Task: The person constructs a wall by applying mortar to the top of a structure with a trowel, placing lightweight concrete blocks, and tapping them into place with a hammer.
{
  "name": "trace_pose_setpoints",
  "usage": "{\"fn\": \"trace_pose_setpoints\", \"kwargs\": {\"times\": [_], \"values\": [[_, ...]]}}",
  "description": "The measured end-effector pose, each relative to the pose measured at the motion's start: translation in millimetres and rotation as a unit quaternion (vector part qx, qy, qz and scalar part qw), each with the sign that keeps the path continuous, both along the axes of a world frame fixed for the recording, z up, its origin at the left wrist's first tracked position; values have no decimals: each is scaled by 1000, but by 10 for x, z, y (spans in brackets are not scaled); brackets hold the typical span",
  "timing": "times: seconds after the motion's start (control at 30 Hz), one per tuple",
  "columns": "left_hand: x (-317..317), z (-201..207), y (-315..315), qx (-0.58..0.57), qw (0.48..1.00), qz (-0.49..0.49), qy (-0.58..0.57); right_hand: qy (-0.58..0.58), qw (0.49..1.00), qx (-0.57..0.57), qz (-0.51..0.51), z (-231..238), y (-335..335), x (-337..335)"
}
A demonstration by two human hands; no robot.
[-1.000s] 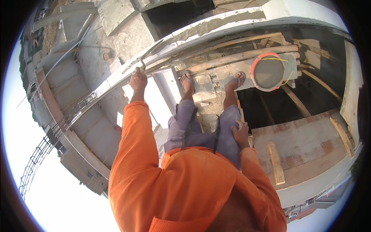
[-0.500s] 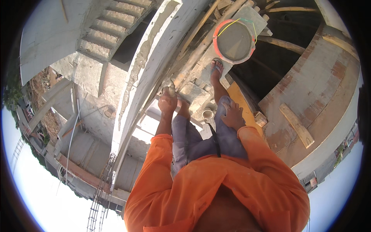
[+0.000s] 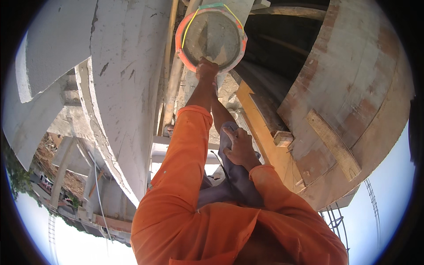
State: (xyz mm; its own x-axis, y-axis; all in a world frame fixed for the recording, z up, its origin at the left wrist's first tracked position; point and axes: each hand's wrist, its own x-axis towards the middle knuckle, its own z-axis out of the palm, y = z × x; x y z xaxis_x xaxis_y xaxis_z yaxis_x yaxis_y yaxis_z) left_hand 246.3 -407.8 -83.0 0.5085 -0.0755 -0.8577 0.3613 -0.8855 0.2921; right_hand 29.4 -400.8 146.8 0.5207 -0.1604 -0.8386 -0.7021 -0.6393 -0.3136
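At the near rim of a round bucket (image 3: 180, 51), my left hand (image 3: 206, 68) is closed on what looks like a trowel, mostly hidden by the fist and the grey mortar. The bucket has a red-orange rim and a yellow and green handle. Wet mortar (image 3: 221, 39) fills it, with a dark hollow near its middle. My right hand (image 3: 240, 145) rests on my bent right knee (image 3: 227, 132) with its fingers apart, holding nothing.
A long grey concrete wall (image 3: 128, 66) rises at my left. Wooden poles (image 3: 176, 75) run beside it. To the right are a dark opening (image 3: 282, 48), a yellow board (image 3: 256, 115) and a curved panel (image 3: 335, 79) with a loose plank (image 3: 333, 143) on it.
My left hand has reached forward from beside the wall to the bucket's mortar. My right hand stays on the knee. The view has turned, bringing the bucket nearer the middle.
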Motion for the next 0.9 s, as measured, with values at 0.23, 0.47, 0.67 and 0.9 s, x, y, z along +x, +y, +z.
{"fn": "trace_pose_setpoints", "kwargs": {"times": [0.23, 0.47, 0.67, 0.9], "values": [[-33, 598, 659, -262, 900, 242, 250, -6, 1000, -23, 12, 54, -87, 115], [-187, 2385, 1336, -337, 838, 367, 222, -27, 1000, 12, 5, 248, -220, 159], [7, 2840, 1587, -428, 730, 532, 21, -76, 995, 15, 66, 659, -589, 334], [1210, 2196, 1023, -293, 644, 641, -297, -78, 990, -49, 105, 699, -1103, 308]]}}
